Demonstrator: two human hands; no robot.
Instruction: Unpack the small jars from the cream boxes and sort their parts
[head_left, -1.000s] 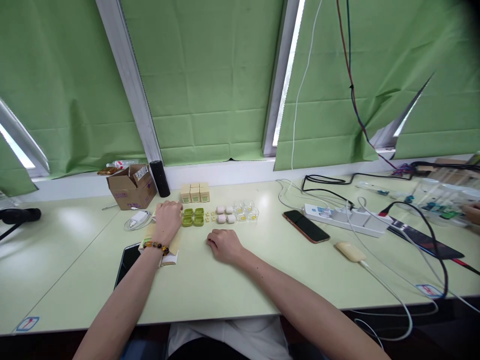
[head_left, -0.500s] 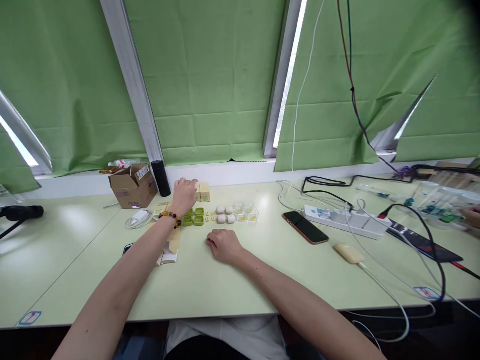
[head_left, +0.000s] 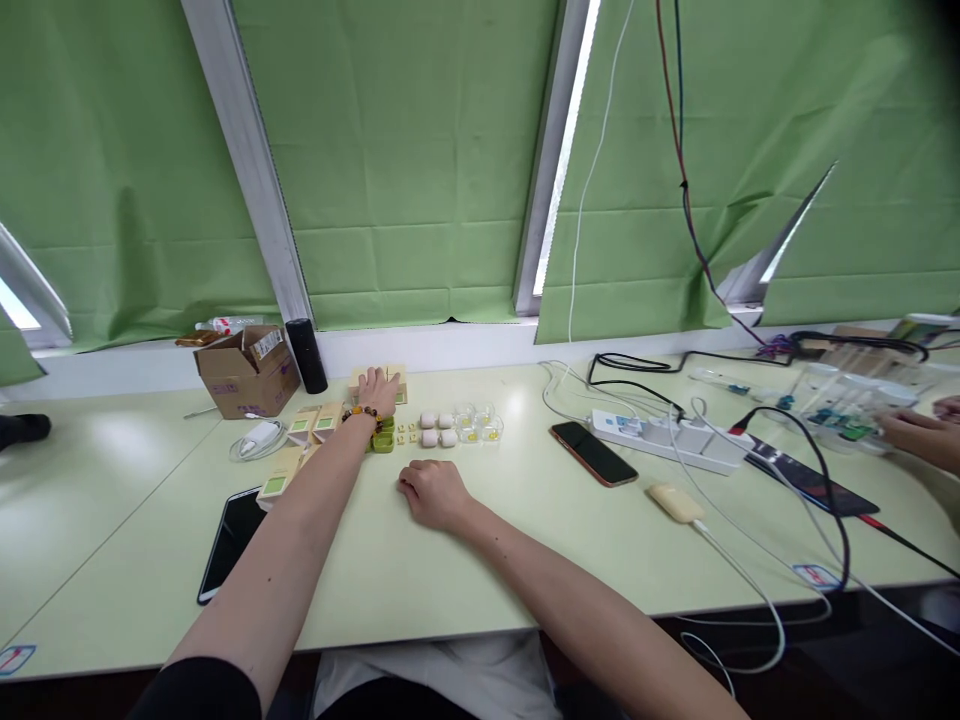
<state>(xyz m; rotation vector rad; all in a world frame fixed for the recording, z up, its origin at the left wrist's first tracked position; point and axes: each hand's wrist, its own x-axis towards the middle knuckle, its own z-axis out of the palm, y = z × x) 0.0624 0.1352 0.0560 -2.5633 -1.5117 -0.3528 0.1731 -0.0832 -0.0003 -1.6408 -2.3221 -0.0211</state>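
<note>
- Cream boxes: set in a row toward the far side of the counter, left of centre; partly covered by the left hand.
- Left hand: fingers spread, over the cream boxes; whether it grips one cannot be told. A bead bracelet is on the wrist.
- Green cases: just on the near side of the same boxes, partly hidden by the left wrist.
- Small yellow pieces: directly right of the green cases.
- Four pale pink pieces: next to the right, two by two.
- Clear cups: right end of the group, two by two, yellow visible in the near pair.
- Right hand: on the near side of the pink pieces, fingers curled in, resting on the counter; its inside is hidden, contents cannot be told.
- Green-panelled boxes: left of the left forearm, with a dark tablet nearer.
- Cardboard box and black cylinder: far left, side by side.
- Phone and white power strip: right; a co-worker's hand shows at the far right.
</note>
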